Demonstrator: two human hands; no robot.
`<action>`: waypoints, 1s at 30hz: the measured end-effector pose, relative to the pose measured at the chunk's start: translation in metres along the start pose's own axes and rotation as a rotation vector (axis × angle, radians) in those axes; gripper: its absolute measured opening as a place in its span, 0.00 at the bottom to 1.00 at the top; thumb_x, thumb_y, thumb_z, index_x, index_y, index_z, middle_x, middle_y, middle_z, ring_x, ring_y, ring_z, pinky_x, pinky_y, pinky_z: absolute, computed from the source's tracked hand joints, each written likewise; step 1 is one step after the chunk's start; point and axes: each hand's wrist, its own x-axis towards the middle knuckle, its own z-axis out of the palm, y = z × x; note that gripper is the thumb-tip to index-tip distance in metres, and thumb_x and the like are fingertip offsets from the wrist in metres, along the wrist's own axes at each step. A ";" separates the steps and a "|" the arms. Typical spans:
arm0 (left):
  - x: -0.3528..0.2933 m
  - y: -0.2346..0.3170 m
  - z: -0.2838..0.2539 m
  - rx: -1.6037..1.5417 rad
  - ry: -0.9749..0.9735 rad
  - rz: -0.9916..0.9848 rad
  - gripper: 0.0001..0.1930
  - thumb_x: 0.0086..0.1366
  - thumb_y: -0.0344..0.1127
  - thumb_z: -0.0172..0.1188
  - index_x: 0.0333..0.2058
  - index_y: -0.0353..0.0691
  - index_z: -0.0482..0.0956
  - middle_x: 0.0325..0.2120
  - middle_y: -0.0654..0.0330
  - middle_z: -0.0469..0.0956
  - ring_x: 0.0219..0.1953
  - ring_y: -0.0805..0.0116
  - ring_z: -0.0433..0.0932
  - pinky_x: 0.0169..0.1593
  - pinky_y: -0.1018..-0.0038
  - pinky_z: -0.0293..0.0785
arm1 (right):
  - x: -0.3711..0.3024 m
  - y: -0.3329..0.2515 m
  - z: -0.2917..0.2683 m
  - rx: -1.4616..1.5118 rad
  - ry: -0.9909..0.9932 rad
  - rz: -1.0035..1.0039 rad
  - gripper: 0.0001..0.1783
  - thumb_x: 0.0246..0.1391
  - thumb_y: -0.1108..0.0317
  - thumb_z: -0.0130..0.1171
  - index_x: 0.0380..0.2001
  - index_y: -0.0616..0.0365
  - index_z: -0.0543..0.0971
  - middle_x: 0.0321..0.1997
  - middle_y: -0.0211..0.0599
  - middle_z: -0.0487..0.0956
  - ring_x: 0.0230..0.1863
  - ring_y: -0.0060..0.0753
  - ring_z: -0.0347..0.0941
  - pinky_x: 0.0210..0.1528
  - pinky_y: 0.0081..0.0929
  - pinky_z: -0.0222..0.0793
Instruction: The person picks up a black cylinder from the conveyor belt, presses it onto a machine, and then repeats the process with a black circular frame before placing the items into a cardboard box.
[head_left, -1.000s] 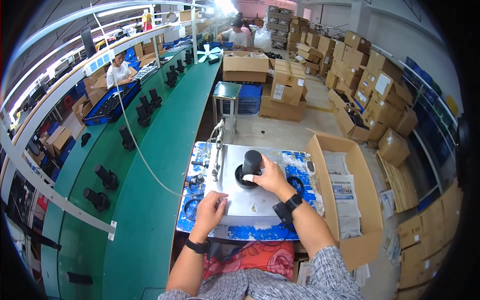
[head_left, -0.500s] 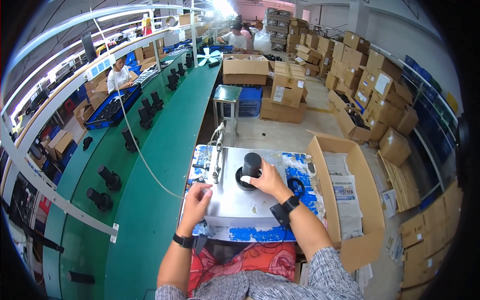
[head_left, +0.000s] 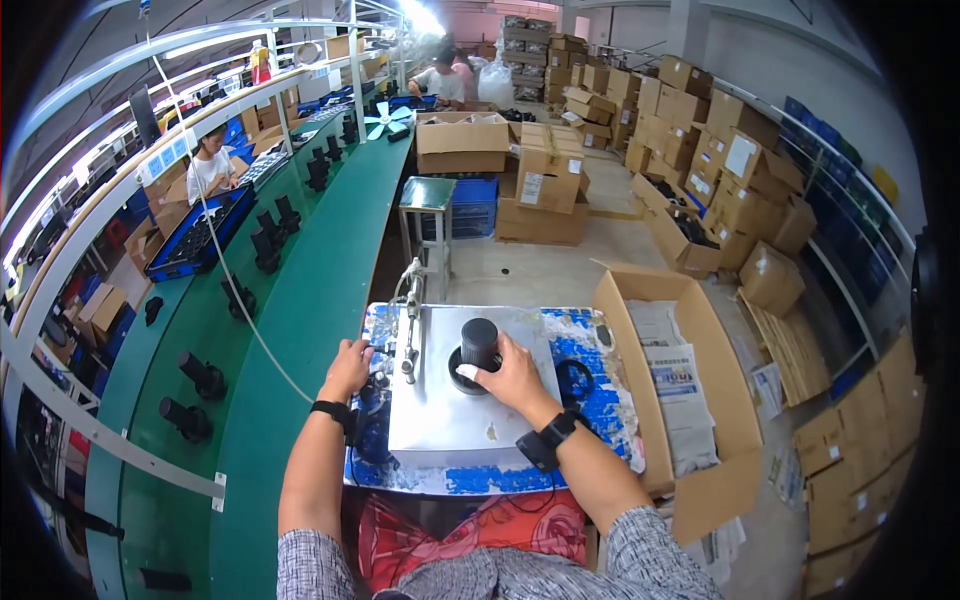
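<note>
Though just one of two hands, right hand (head_left: 515, 378) snug around one black cylinder (head_left: 480, 340) (left hand (head_left: 347, 370): grip unclear).

Illegible print (head_left: 674, 372) on newspaper sheets (head_left: 688, 425)

Right hand (head_left: 520, 381) around black ribbed cylinder (head_left: 480, 343), left hand (head_left: 346, 371) near metal fixture (head_left: 409, 335)

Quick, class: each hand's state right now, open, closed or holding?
Left hand: curled by the small black fitting; its grip cannot be told.
Right hand: closed, holding the black ribbed cylinder.
</note>
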 end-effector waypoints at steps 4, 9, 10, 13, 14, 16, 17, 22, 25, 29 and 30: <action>0.008 0.001 0.004 0.041 -0.099 -0.009 0.19 0.79 0.45 0.54 0.58 0.40 0.79 0.55 0.39 0.76 0.56 0.35 0.77 0.60 0.51 0.75 | -0.002 0.001 -0.001 -0.015 0.003 -0.022 0.34 0.48 0.54 0.78 0.54 0.62 0.77 0.47 0.53 0.86 0.48 0.57 0.85 0.54 0.47 0.79; 0.009 0.001 0.005 0.068 -0.140 -0.080 0.19 0.79 0.46 0.52 0.58 0.40 0.79 0.56 0.36 0.74 0.56 0.33 0.77 0.61 0.49 0.74 | -0.005 -0.003 -0.001 -0.010 -0.016 0.019 0.33 0.49 0.53 0.75 0.52 0.62 0.77 0.50 0.55 0.85 0.51 0.61 0.82 0.59 0.51 0.74; 0.008 -0.001 0.004 0.082 -0.162 -0.109 0.19 0.79 0.47 0.52 0.58 0.40 0.79 0.57 0.36 0.73 0.56 0.32 0.77 0.61 0.48 0.74 | -0.004 -0.002 0.000 -0.011 -0.008 0.012 0.33 0.49 0.53 0.75 0.52 0.62 0.77 0.50 0.55 0.85 0.51 0.61 0.82 0.59 0.50 0.74; -0.003 0.000 -0.003 0.096 -0.159 -0.162 0.19 0.79 0.46 0.53 0.59 0.40 0.78 0.59 0.36 0.70 0.57 0.32 0.76 0.60 0.48 0.74 | -0.007 -0.003 0.003 -0.007 -0.022 0.013 0.33 0.48 0.53 0.76 0.52 0.62 0.77 0.49 0.55 0.85 0.51 0.60 0.82 0.58 0.51 0.74; -0.007 0.001 -0.011 0.106 -0.148 -0.192 0.20 0.79 0.45 0.54 0.59 0.39 0.78 0.60 0.36 0.69 0.57 0.32 0.75 0.60 0.47 0.74 | -0.003 -0.005 0.006 0.000 -0.030 0.005 0.33 0.48 0.54 0.76 0.52 0.62 0.78 0.49 0.55 0.85 0.50 0.60 0.83 0.58 0.52 0.74; -0.023 0.020 -0.016 0.041 0.031 -0.131 0.19 0.79 0.43 0.54 0.59 0.38 0.78 0.60 0.38 0.69 0.58 0.35 0.75 0.61 0.49 0.74 | -0.002 0.001 0.007 -0.007 -0.010 -0.017 0.33 0.48 0.54 0.76 0.51 0.62 0.78 0.48 0.55 0.85 0.50 0.59 0.83 0.57 0.50 0.75; -0.036 0.039 -0.019 -0.026 0.204 -0.063 0.19 0.79 0.42 0.55 0.60 0.38 0.78 0.60 0.39 0.69 0.58 0.39 0.75 0.62 0.52 0.74 | -0.002 0.005 0.007 -0.018 0.016 -0.033 0.32 0.47 0.54 0.77 0.50 0.63 0.78 0.47 0.56 0.85 0.49 0.58 0.83 0.55 0.49 0.76; -0.158 0.123 -0.069 -0.479 0.440 0.010 0.16 0.76 0.32 0.58 0.60 0.37 0.78 0.56 0.52 0.68 0.48 0.63 0.72 0.50 0.71 0.73 | 0.024 -0.023 -0.040 0.262 0.241 -0.047 0.26 0.50 0.62 0.78 0.48 0.64 0.81 0.45 0.48 0.87 0.45 0.44 0.85 0.52 0.38 0.79; -0.231 0.146 -0.102 -0.545 0.398 0.011 0.16 0.74 0.32 0.60 0.57 0.35 0.79 0.55 0.54 0.68 0.45 0.65 0.70 0.47 0.72 0.70 | 0.037 -0.123 -0.124 0.829 0.462 -0.273 0.23 0.52 0.66 0.78 0.50 0.60 0.82 0.48 0.39 0.86 0.48 0.33 0.82 0.53 0.35 0.79; -0.283 0.171 -0.128 -0.359 0.549 0.264 0.21 0.67 0.36 0.69 0.57 0.40 0.78 0.53 0.57 0.71 0.48 0.62 0.72 0.50 0.65 0.73 | -0.034 -0.178 -0.095 0.404 0.127 -0.661 0.23 0.56 0.65 0.75 0.53 0.54 0.80 0.54 0.37 0.85 0.54 0.31 0.80 0.49 0.38 0.73; -0.285 0.181 -0.125 -0.331 0.629 0.317 0.21 0.66 0.36 0.69 0.56 0.42 0.79 0.52 0.56 0.71 0.48 0.61 0.73 0.50 0.63 0.73 | -0.052 -0.172 -0.080 0.150 0.108 -0.851 0.22 0.58 0.65 0.73 0.55 0.52 0.80 0.56 0.34 0.85 0.56 0.29 0.80 0.48 0.38 0.69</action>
